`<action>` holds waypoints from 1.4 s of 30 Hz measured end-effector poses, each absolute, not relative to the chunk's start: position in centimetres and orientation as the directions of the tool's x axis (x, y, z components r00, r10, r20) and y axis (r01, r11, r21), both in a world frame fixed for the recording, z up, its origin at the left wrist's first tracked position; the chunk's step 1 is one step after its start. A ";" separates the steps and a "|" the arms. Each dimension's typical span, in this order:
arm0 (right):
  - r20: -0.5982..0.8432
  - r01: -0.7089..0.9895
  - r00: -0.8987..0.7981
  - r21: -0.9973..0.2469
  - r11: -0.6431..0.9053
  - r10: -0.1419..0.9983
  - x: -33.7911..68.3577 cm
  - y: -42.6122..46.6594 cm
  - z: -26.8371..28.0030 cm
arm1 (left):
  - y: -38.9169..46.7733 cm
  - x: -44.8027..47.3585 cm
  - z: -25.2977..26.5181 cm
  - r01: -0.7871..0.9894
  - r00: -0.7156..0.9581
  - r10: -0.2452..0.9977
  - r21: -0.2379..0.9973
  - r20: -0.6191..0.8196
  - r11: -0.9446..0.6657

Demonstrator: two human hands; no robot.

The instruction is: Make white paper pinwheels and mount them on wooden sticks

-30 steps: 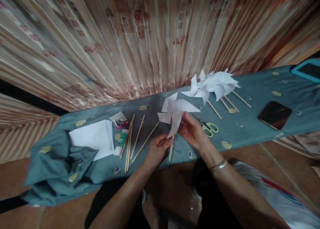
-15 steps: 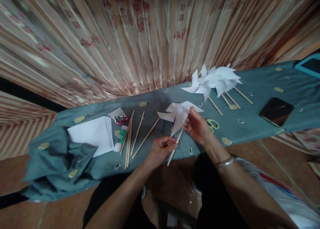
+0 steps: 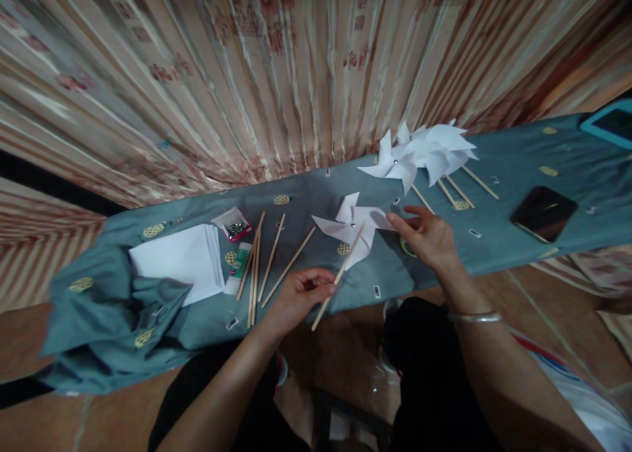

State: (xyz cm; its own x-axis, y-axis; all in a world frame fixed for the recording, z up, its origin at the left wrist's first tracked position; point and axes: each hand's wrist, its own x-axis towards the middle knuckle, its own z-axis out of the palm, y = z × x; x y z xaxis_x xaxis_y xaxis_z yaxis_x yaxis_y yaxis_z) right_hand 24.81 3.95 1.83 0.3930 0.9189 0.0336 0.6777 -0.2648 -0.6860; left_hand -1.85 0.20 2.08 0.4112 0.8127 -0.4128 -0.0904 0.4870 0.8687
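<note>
My left hand (image 3: 301, 293) pinches the lower part of a wooden stick (image 3: 340, 274) that carries a white paper pinwheel (image 3: 351, 226) at its top end. The stick leans up and to the right over the blue-grey cloth (image 3: 503, 241). My right hand (image 3: 427, 239) is beside the pinwheel, its fingertips touching the right blade, fingers spread. Scissors with green handles lie mostly hidden under my right hand.
Several finished white pinwheels (image 3: 424, 152) lie at the back right. Loose wooden sticks (image 3: 261, 261), a glue stick (image 3: 239, 268), a small packet of pins (image 3: 236, 228) and a stack of white paper (image 3: 180, 261) lie to the left. A dark phone (image 3: 543, 212) lies at right, a striped curtain (image 3: 276, 77) behind.
The pinwheel has tilted from facing me to lying lower over the cloth. My right hand has let go of its centre and moved right, opening; my left hand slid down the stick.
</note>
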 end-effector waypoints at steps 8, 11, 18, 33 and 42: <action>0.261 0.892 0.035 -0.444 0.088 0.965 23.4 7.5 -0.2 | 1.1 -1.4 1.6 -0.223 0.302 0.845 0.829 -0.442 0.513; 0.180 0.887 -0.038 -0.447 0.116 0.983 22.9 8.9 -0.5 | 1.5 -1.3 1.6 -0.278 0.293 0.841 0.800 -0.456 0.531; -0.040 0.910 0.029 -0.412 -0.043 0.999 22.4 9.2 1.4 | 2.1 -1.0 1.7 -0.408 0.218 0.843 0.739 -0.492 0.536; -0.225 0.760 0.028 -0.629 -0.167 0.974 22.4 9.3 0.7 | 2.6 -0.8 1.7 -0.480 0.226 0.870 0.727 -0.439 0.491; -0.222 0.847 0.024 -0.513 -0.138 0.975 21.1 9.1 1.9 | 2.6 -0.8 1.5 -0.480 0.228 0.880 0.738 -0.417 0.474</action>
State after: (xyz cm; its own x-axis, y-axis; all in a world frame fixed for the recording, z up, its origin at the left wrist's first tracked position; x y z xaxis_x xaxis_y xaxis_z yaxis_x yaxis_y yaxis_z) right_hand 21.06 9.08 1.91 0.0243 0.9748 -0.2216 0.8471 -0.1378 -0.5133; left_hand -0.85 2.64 1.49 0.2276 0.8798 -0.4172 -0.4795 0.4742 0.7384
